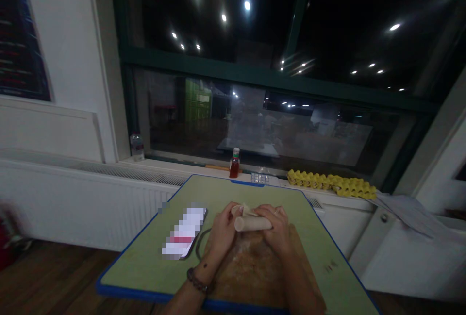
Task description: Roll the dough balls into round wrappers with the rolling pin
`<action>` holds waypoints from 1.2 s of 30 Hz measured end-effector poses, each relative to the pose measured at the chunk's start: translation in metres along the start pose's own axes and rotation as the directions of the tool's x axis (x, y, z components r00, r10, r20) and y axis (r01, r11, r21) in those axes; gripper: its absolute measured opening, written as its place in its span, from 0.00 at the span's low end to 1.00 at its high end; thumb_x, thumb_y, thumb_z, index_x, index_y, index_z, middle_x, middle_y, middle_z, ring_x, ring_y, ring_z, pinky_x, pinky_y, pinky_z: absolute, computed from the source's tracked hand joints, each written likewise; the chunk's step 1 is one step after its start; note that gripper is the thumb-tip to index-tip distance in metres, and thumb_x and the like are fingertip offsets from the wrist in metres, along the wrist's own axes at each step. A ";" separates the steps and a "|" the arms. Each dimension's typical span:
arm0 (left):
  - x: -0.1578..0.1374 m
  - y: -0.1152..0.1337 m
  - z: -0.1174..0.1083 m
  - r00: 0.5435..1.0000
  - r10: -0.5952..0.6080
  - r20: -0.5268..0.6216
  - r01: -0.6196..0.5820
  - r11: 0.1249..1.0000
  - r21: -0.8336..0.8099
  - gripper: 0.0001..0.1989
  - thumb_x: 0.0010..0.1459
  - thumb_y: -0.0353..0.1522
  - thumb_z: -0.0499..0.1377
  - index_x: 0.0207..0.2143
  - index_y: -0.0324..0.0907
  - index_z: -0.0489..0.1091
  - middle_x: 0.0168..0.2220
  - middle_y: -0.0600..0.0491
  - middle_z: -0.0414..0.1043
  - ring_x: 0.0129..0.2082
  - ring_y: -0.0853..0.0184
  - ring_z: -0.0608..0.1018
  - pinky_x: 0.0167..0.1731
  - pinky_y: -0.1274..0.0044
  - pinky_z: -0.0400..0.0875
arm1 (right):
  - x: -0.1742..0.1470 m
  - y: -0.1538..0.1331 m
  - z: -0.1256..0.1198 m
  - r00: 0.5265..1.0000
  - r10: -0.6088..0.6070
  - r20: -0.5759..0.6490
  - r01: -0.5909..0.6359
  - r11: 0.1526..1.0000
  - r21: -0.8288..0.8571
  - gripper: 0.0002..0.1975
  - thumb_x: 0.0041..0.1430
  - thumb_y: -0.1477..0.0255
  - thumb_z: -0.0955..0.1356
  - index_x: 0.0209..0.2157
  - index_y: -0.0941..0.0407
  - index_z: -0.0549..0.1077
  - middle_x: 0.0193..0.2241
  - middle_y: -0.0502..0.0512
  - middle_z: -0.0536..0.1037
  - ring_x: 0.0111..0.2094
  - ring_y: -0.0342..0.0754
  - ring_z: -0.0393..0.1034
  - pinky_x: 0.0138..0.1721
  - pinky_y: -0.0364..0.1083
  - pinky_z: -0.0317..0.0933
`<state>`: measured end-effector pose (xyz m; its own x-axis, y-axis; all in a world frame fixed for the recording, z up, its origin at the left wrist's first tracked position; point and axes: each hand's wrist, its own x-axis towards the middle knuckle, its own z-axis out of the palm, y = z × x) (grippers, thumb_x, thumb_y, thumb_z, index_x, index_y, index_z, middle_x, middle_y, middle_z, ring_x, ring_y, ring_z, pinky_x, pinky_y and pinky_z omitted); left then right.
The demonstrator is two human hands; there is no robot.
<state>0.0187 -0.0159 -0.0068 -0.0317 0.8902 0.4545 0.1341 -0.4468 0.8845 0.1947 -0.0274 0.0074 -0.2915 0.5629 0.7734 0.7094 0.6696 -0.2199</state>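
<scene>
A short pale rolling pin [252,223] lies crosswise above the wooden board [251,271], its round end facing left. My right hand [275,223] is closed around the pin's right part. Behind the pin, a thin piece of pale dough [248,209] stands raised and folded between my two hands. My left hand [224,225] pinches the dough's left side, close to the pin's free end. Some of its fingers are hidden behind the dough. White flour dusts the board under my hands.
A phone [186,232] with a lit screen lies on the green table [145,261], left of the board. A dark ring-shaped handle [201,244] shows beside my left wrist. On the windowsill are a red-liquid bottle [235,164], a clear bottle [137,148] and yellow egg trays [331,183].
</scene>
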 end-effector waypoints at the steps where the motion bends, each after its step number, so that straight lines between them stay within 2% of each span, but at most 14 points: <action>1: 0.001 0.000 -0.002 1.000 0.016 0.002 -0.016 1.000 -0.016 0.14 0.59 0.42 0.55 0.31 0.41 0.71 0.25 0.56 0.72 0.26 0.68 0.72 0.27 0.79 0.66 | 0.000 -0.002 -0.001 1.000 -0.011 0.011 0.011 1.000 -0.001 0.22 0.51 0.86 0.62 0.42 0.49 0.76 0.40 0.47 0.79 0.38 0.46 0.70 0.39 0.46 0.52; 5: 0.003 -0.001 -0.006 0.997 0.073 0.021 -0.072 0.996 -0.060 0.13 0.60 0.41 0.56 0.33 0.41 0.72 0.29 0.54 0.74 0.30 0.67 0.74 0.30 0.79 0.67 | -0.001 -0.009 -0.005 0.998 -0.053 0.020 0.054 0.996 -0.066 0.24 0.52 0.86 0.62 0.43 0.47 0.76 0.41 0.47 0.79 0.37 0.47 0.69 0.38 0.46 0.52; 8: 0.004 0.001 -0.008 0.995 0.095 0.021 -0.094 0.995 -0.036 0.12 0.59 0.40 0.57 0.33 0.41 0.74 0.31 0.53 0.76 0.32 0.66 0.76 0.33 0.78 0.68 | -0.003 -0.008 -0.002 0.988 -0.147 -0.057 0.142 0.986 -0.088 0.24 0.53 0.86 0.62 0.44 0.47 0.76 0.39 0.47 0.80 0.36 0.47 0.69 0.37 0.47 0.51; 10: 0.003 0.003 -0.008 0.995 0.096 0.032 -0.095 0.995 -0.033 0.12 0.59 0.39 0.57 0.33 0.41 0.74 0.32 0.52 0.77 0.33 0.66 0.76 0.35 0.77 0.69 | -0.004 -0.004 0.002 0.982 -0.165 -0.094 0.158 0.984 -0.078 0.24 0.52 0.85 0.62 0.44 0.48 0.76 0.38 0.48 0.80 0.36 0.46 0.69 0.37 0.47 0.51; 14: 0.001 0.006 -0.006 0.995 0.078 0.055 -0.075 0.996 -0.053 0.13 0.58 0.40 0.57 0.33 0.40 0.75 0.32 0.52 0.78 0.33 0.64 0.76 0.34 0.77 0.69 | -0.005 0.001 0.008 0.996 -0.054 -0.070 0.052 0.998 -0.027 0.23 0.52 0.84 0.61 0.44 0.49 0.76 0.38 0.49 0.80 0.37 0.46 0.70 0.39 0.47 0.50; 17: 0.000 0.004 -0.005 0.996 0.080 0.047 -0.079 0.996 -0.034 0.13 0.58 0.39 0.57 0.33 0.41 0.75 0.31 0.52 0.78 0.32 0.64 0.76 0.33 0.77 0.68 | -0.002 0.000 0.009 0.999 0.031 -0.017 -0.030 0.999 0.030 0.19 0.53 0.82 0.62 0.40 0.50 0.77 0.36 0.49 0.80 0.37 0.47 0.71 0.39 0.47 0.50; 22: 0.001 -0.004 -0.004 0.997 0.070 0.041 -0.073 0.994 0.077 0.13 0.57 0.38 0.55 0.33 0.40 0.76 0.30 0.52 0.77 0.30 0.64 0.74 0.31 0.77 0.67 | 0.003 0.000 0.011 0.987 0.146 0.064 -0.152 0.982 0.113 0.16 0.54 0.81 0.61 0.35 0.52 0.76 0.34 0.49 0.80 0.36 0.46 0.71 0.39 0.46 0.52; 27: 0.000 -0.007 -0.003 0.998 0.020 0.061 -0.030 0.986 0.162 0.17 0.59 0.42 0.53 0.30 0.39 0.75 0.27 0.52 0.76 0.27 0.66 0.72 0.26 0.78 0.62 | 0.003 0.007 0.015 0.971 0.216 0.106 -0.228 0.966 0.123 0.09 0.60 0.74 0.63 0.29 0.54 0.74 0.28 0.50 0.77 0.31 0.47 0.68 0.37 0.44 0.53; 31: 0.001 -0.013 -0.001 0.998 -0.009 0.069 -0.007 0.973 0.229 0.20 0.59 0.43 0.51 0.26 0.39 0.73 0.24 0.53 0.74 0.24 0.66 0.71 0.23 0.78 0.58 | 0.002 0.009 0.017 0.963 0.245 0.109 -0.255 0.963 0.091 0.08 0.60 0.72 0.64 0.28 0.54 0.72 0.27 0.49 0.75 0.30 0.46 0.66 0.36 0.44 0.52; 36: 0.001 -0.019 -0.002 0.998 -0.012 0.064 -0.012 0.929 0.369 0.18 0.59 0.41 0.51 0.24 0.40 0.71 0.22 0.52 0.72 0.23 0.66 0.69 0.23 0.77 0.54 | 0.001 0.006 0.016 0.968 0.232 0.092 -0.231 0.973 -0.022 0.06 0.58 0.75 0.64 0.28 0.54 0.70 0.26 0.49 0.74 0.30 0.47 0.63 0.34 0.44 0.50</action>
<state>0.0140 -0.0069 -0.0230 0.0304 0.8996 0.4357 0.4902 -0.3933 0.7778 0.1880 -0.0145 -0.0027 -0.1771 0.7451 0.6430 0.7715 0.5108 -0.3793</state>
